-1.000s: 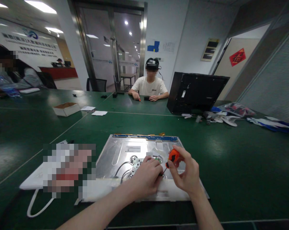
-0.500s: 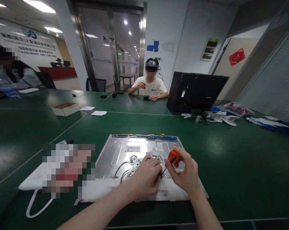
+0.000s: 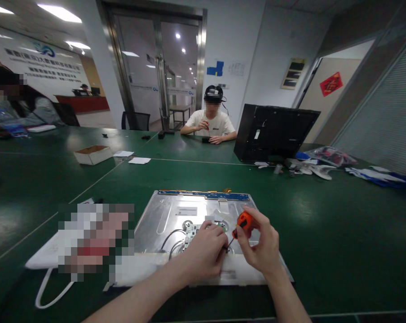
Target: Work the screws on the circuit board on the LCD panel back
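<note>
on table (image 3: 331, 260), open box (image 3: 93, 156), contents unclear; right hand (image 3: 265, 240) pinches screwdriver (image 3: 244, 221); left hand (image 3: 208, 249) over panel (image 3: 149, 235), fingers' hold unclear.

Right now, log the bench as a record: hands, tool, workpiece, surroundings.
Left hand: over metal panel, partly hiding circuit board; grip unclear
Right hand: grip on orange-and-black screwdriver
Tool angle: shaft slanting down toward left hand
Panel: flat on green table, blue strip along far edge
Farther left: open white box
Farther right: black monitor
Opposite: seated person
</note>
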`<state>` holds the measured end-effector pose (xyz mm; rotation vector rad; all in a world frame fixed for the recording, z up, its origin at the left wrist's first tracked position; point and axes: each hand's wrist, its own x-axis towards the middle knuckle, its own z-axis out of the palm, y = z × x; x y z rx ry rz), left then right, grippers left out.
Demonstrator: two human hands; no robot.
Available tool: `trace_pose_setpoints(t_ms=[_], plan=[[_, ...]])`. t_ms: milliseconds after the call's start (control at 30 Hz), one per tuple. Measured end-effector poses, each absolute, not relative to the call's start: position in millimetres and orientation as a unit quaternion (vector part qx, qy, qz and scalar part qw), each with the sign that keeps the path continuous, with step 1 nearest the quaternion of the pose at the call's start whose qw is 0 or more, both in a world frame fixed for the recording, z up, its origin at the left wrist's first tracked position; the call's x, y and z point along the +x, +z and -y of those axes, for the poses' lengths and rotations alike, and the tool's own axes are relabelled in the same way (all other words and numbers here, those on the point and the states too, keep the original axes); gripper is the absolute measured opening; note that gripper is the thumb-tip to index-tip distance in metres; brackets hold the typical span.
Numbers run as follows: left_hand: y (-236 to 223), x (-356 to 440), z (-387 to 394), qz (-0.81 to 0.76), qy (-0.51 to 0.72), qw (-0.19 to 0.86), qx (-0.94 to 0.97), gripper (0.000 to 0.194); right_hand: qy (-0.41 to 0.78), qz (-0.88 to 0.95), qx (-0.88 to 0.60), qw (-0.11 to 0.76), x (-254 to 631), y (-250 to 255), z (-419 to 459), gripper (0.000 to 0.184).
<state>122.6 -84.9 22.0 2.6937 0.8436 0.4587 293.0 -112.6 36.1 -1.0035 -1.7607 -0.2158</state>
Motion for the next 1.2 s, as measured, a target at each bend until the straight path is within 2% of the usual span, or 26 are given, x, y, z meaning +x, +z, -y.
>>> trace_pose_setpoints(t_ms=[400,733,1200], plan=[[20.9,122.1,85.0,-0.289,0.165,0.142,0.932,0.010,-0.118,0.731,-0.422,0.524,292.0,37.4,108.7,0.041],[21.8,122.8,85.2,-0.290,0.165,0.142,0.932,0.008,-0.074,0.745,-0.421,0.512,293.5,40.4,114.3,0.043],[21.0,121.9,85.0,-0.288,0.166,0.148,0.931,0.011,-0.105,0.734,-0.432,0.513,293.4,38.1,111.2,0.040]])
